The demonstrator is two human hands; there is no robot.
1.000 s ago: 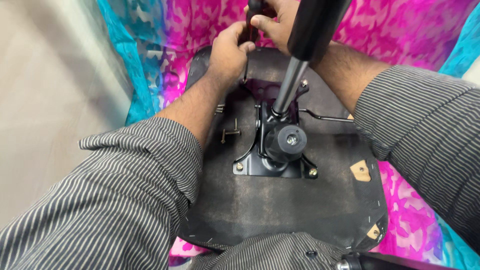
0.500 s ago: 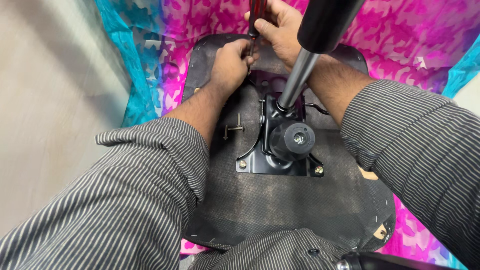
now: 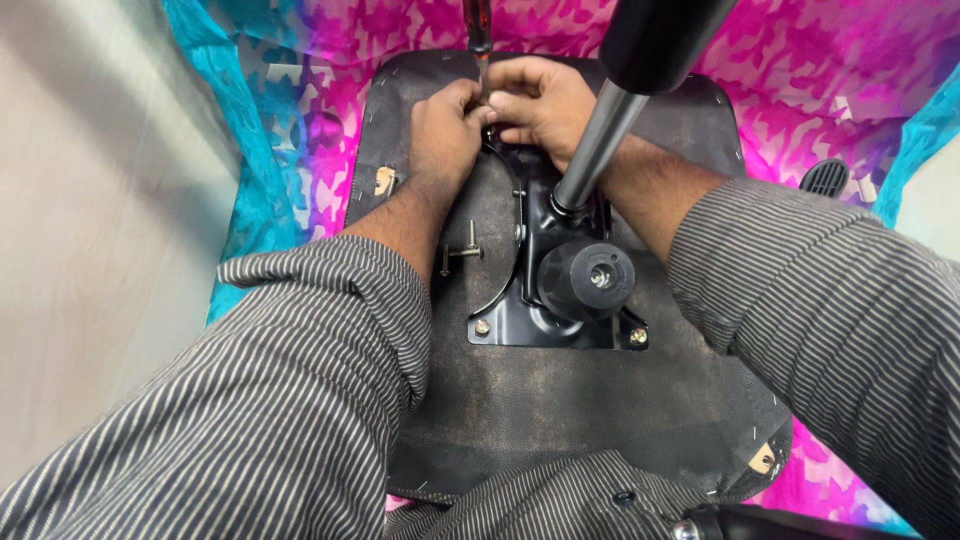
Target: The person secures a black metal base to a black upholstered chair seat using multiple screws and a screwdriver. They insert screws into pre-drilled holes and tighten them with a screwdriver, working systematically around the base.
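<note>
An upturned chair seat [image 3: 600, 420] with a black fabric underside lies in front of me. A black metal mechanism plate [image 3: 520, 300] is bolted to it, and a grey gas-lift column [image 3: 600, 140] rises from the plate. My left hand [image 3: 445, 125] and my right hand [image 3: 540, 100] meet at the plate's far end. The fingers of both pinch the thin shaft of an upright screwdriver [image 3: 478, 25] near its tip. Its dark red handle stands free above the hands. The tip and whatever it bears on are hidden by my fingers.
Two loose bolts [image 3: 462, 250] lie on the fabric left of the plate. A round black knob [image 3: 590, 278] sits on the plate, with bolt heads [image 3: 483, 326] at its near corners. Pink and blue cloth [image 3: 300, 130] lies under the seat, with grey floor [image 3: 90, 250] to the left.
My right hand has slid down from the screwdriver's handle to its shaft, beside the left hand. The view has tilted, so the seat sits lower in the frame.
</note>
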